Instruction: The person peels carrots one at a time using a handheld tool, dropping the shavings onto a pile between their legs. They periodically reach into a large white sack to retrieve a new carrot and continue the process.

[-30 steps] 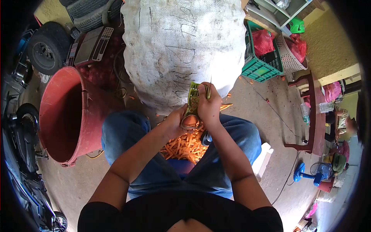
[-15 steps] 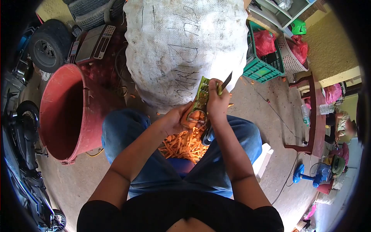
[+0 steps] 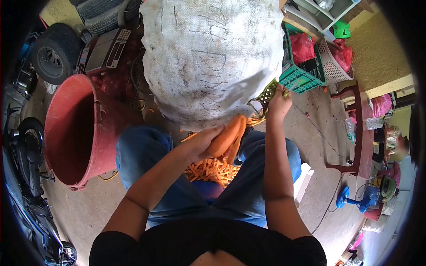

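Note:
In the middle of the view my left hand (image 3: 203,142) is wrapped round an orange carrot (image 3: 225,138), whose tip points up and to the right. A strip of peel hangs along the carrot's right side. My right hand (image 3: 279,105), further up and right, grips a green peeler (image 3: 267,95) with holes in its body; a gap separates it from the carrot. Orange peelings (image 3: 212,172) lie in a heap below, between the knees. A large white sack (image 3: 199,62) with handwriting stands just beyond both hands.
A red bin (image 3: 117,115) stands at left, near a grey scale (image 3: 104,53) and tires (image 3: 55,55). Upper right are a green crate (image 3: 301,76) and a white basket (image 3: 333,66) with red bags. A motorcycle is far left; a wooden bench and a person are far right.
My right hand has moved the peeler up and right, away from the carrot. The carrot now shows fully, tilted up to the right, with peel hanging from it.

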### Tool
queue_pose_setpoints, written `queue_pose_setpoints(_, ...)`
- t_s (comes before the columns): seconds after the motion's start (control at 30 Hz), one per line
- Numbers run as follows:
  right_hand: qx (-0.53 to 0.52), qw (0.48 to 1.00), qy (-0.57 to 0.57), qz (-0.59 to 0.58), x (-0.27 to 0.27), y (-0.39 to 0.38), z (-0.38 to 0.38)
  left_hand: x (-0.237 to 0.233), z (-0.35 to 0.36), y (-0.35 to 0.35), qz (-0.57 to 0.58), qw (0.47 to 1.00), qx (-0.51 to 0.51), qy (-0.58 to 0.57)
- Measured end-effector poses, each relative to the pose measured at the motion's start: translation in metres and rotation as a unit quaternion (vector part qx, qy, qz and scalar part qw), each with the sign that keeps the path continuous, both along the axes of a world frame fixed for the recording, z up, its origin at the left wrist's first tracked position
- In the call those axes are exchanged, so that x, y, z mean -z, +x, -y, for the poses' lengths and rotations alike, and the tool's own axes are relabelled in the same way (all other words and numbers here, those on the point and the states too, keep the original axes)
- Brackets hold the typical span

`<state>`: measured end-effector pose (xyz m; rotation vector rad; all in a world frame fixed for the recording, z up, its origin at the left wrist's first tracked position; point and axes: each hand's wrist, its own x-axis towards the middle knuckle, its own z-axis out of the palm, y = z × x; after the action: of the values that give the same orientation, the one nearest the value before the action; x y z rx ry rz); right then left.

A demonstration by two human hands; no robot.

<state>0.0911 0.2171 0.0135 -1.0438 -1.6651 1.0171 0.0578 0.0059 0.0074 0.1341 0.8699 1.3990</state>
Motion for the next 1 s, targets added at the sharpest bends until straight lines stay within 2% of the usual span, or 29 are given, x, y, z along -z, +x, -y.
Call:
queue_pose_setpoints(0.03,-0.012,0.997,-0.043,-0.066,-0.007,0.000,0.005,-0.002,-0.001,-0.001,0.016,0.999,-0.037,0.013)
queue_pose_setpoints(0.1,-0.095,0.978,-0.103,-0.153,-0.002,-0.002,0.024,0.006,-0.002,-0.012,0.025,0.998,-0.035,0.045)
queue_pose_setpoints(0.13,-0.106,0.971,-0.185,-0.106,-0.025,-0.001,0.052,0.017,-0.002,-0.016,0.062,0.996,-0.035,0.051)
queue_pose_setpoints(0.17,-0.154,0.974,-0.132,-0.104,-0.010,-0.003,0.062,0.025,-0.002,-0.018,0.099,0.993,-0.034,0.056)
queue_pose_setpoints(0.2,-0.200,0.977,-0.061,-0.042,-0.014,0.001,0.077,0.029,-0.004,-0.016,0.118,0.989,-0.077,0.043)
queue_pose_setpoints(0.23,-0.210,0.977,-0.025,-0.041,-0.010,0.000,0.090,0.027,-0.006,-0.014,0.117,0.989,-0.077,0.043)
queue_pose_setpoints(0.3,-0.240,0.971,0.010,-0.007,-0.011,0.002,0.104,0.018,-0.009,-0.008,0.093,0.978,-0.188,-0.018)
queue_pose_setpoints(0.33,-0.241,0.971,0.010,-0.006,-0.009,0.002,0.103,0.004,-0.008,-0.006,0.090,0.975,-0.202,-0.018)
queue_pose_setpoints(0.4,-0.202,0.978,0.038,0.042,-0.002,-0.002,0.096,0.019,-0.007,-0.010,0.064,0.984,-0.164,0.003)
queue_pose_setpoints(0.47,-0.143,0.983,0.110,0.028,0.003,-0.005,0.071,0.023,-0.006,-0.009,0.035,0.991,-0.124,0.026)
queue_pose_setpoints(0.53,-0.050,0.995,0.054,0.064,0.004,-0.006,0.026,0.016,-0.005,0.001,-0.004,0.998,-0.052,-0.043)
queue_pose_setpoints(0.57,0.012,0.991,0.118,0.067,0.008,-0.005,0.009,0.007,-0.006,0.001,-0.004,0.998,-0.051,-0.043)
queue_pose_setpoints(0.6,0.034,0.996,0.076,0.026,0.005,-0.004,0.003,-0.005,-0.006,0.002,0.004,0.996,-0.071,-0.056)
queue_pose_setpoints(0.63,0.013,0.998,0.009,-0.060,0.003,-0.004,0.002,-0.011,-0.006,0.001,0.012,0.993,-0.091,-0.067)
queue_pose_setpoints(0.67,-0.010,0.998,0.003,-0.057,0.002,-0.002,0.007,0.010,-0.005,-0.007,0.022,0.996,-0.087,-0.006)
queue_pose_setpoints(0.7,-0.035,0.998,-0.001,-0.055,-0.008,-0.001,0.022,0.020,-0.006,-0.010,0.022,0.996,-0.088,-0.005)
queue_pose_setpoints(0.73,-0.085,0.994,-0.063,-0.032,-0.024,0.001,0.045,0.027,-0.006,-0.013,0.061,0.994,-0.089,0.020)
queue_pose_setpoints(0.77,-0.149,0.974,-0.139,-0.102,-0.024,-0.001,0.064,0.030,-0.006,-0.014,0.099,0.990,-0.089,0.043)
queue_pose_setpoints(0.8,-0.193,0.976,-0.063,-0.083,-0.005,-0.002,0.072,0.029,-0.006,-0.013,0.097,0.990,-0.090,0.042)
queue_pose_setpoints(0.83,-0.205,0.977,0.001,-0.048,-0.017,0.000,0.090,0.027,-0.007,-0.010,0.081,0.989,-0.116,0.031)
queue_pose_setpoints(0.87,-0.228,0.973,0.020,0.001,-0.015,0.002,0.098,0.025,-0.008,-0.008,0.064,0.988,-0.141,0.021)
queue_pose_setpoints(0.9,-0.249,0.968,-0.024,0.018,-0.014,0.003,0.100,0.020,-0.009,-0.006,0.065,0.988,-0.138,0.020)
queue_pose_setpoints(1.0,-0.189,0.971,0.142,0.033,-0.001,-0.002,0.089,0.013,-0.008,-0.006,0.052,0.985,-0.162,-0.041)
